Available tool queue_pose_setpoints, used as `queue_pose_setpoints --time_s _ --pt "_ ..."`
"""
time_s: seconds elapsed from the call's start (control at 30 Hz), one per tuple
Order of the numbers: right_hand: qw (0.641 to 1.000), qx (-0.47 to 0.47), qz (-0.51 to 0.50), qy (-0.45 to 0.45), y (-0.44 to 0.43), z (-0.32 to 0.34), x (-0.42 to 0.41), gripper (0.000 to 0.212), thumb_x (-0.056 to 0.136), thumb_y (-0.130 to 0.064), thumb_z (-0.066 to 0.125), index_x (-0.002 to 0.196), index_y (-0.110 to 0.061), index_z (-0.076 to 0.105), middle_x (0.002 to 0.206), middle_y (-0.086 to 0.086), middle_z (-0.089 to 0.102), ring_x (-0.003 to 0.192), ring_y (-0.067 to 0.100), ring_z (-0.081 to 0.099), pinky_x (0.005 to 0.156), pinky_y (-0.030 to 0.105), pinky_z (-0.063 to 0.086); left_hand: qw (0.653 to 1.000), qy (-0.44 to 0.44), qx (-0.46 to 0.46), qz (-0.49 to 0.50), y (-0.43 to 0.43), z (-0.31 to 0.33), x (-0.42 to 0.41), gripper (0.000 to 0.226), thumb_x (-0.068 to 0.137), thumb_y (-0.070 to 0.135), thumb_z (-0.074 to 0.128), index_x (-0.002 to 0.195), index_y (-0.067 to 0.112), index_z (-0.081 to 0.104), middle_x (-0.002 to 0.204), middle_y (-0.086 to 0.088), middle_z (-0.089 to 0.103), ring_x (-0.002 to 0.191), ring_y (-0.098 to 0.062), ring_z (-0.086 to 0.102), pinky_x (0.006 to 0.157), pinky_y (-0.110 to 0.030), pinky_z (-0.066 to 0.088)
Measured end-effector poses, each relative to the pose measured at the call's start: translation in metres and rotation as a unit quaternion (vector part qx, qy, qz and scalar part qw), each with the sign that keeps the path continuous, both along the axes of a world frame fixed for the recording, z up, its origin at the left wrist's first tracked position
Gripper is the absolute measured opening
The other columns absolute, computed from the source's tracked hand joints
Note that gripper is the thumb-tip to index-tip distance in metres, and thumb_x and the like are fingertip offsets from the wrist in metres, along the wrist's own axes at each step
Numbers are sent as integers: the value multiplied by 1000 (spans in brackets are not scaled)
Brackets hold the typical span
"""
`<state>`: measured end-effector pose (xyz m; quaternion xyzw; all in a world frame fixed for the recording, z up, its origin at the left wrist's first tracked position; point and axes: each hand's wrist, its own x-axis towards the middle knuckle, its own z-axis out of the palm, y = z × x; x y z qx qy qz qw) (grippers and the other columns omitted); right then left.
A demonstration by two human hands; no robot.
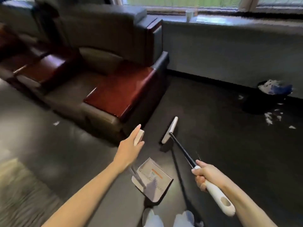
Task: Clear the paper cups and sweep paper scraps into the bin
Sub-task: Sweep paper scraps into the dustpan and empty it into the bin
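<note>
While the person stands at the end of the sofa (101,66), both arms reach out over the dark floor (213,112), each with a tool. The right hand (206,176) is clenched round the white grip of the broom (182,149), fingers wrapped fully, with the black shaft slanting down so that the broom head (170,130) sits low over the floor, just ahead of the feet. The left hand (129,145) lies with straight fingers along the top of the dustpan handle (139,136), thumb on the far side (whether it really pinches the handle or only steadies it I cannot tell, the view being blurred). Below it the dustpan (155,177) rests on the floor, close to the person's feet, presumably kept near so the sweepings can be pushed straight in. The paper scraps (268,117) lie scattered towards the right edge of the floor, just beside the bin (285,89), which stands against the wall with a blue liner and white paper showing at its rim. One lone scrap (56,123) sits by the sofa's front, well apart from the rest. A paper cup (189,14) stands on the windowsill (229,18), not yet cleared. Broom and pan are both well short of the main litter, so I judge the sweeping there has yet to start.
</note>
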<state>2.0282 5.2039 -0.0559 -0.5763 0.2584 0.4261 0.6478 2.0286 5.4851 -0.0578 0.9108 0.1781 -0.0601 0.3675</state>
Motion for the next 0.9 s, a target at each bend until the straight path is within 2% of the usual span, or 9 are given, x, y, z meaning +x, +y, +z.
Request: queue_pose_setpoints --time_s 0.07,0.17,0.2,0.27,0.37,0.5,0.7,0.8,0.9 --pt "998 0 61 20 26 -5 -16 68 95 8 40 151 -24 18 39 1 35 27 7 32 29 12 30 999 11 -5 52 28 -3 -42 66 96 31 56 146 53 20 121 1 64 68 8 56 59 -2 35" --pt "988 -2 146 47 72 -13 -36 67 95 6 44 150 -24 20 41 3 39 28 8 35 30 15 33 991 5 -25 131 74 -7 -103 63 98 33 52 144 57 17 138 3 54 90 -1 58 70 -8 36" --pt "984 1 172 53 90 -16 -41 61 94 5 45 144 -25 27 42 4 40 29 9 36 30 15 34 987 -1 -33 157 89 -9 -122 63 98 32 52 144 56 18 141 3 51 94 -4 58 72 -8 38" --pt "975 0 215 57 130 -21 -53 41 94 6 45 121 -24 41 44 5 42 29 9 36 30 15 34 977 -14 -39 211 123 -12 -157 63 97 30 54 145 53 21 144 4 49 92 -3 56 63 0 38" --pt "964 2 253 87 197 -22 -72 25 94 6 45 99 -19 48 47 6 43 30 9 38 30 15 36 960 -33 -38 275 174 -12 -203 64 96 24 56 147 47 25 143 2 49 77 2 53 55 6 34" --pt "961 21 247 124 291 -16 -94 29 94 8 45 115 -12 46 54 7 42 32 8 41 32 14 39 943 -45 -33 327 237 -13 -252 64 96 22 57 147 46 27 133 -2 57 66 2 50 53 0 39" --pt "932 7 356 69 411 -9 -101 23 95 4 46 100 -18 48 47 5 47 32 6 42 32 15 39 918 -62 -39 390 317 -17 -281 65 95 22 59 147 46 27 137 1 55 108 -9 53 74 -11 39" --pt "921 9 387 42 468 -9 -80 38 95 1 48 123 -24 40 45 3 56 32 6 44 32 16 38 905 -82 -44 416 362 -18 -274 65 95 21 59 147 46 28 139 2 54 122 -20 53 89 -24 41" --pt "909 13 416 19 531 -13 -49 55 95 -2 50 142 -23 33 47 3 58 33 6 46 33 17 40 888 -105 -45 446 416 -20 -253 64 95 20 59 146 46 30 141 3 51 124 -19 51 89 -24 42"
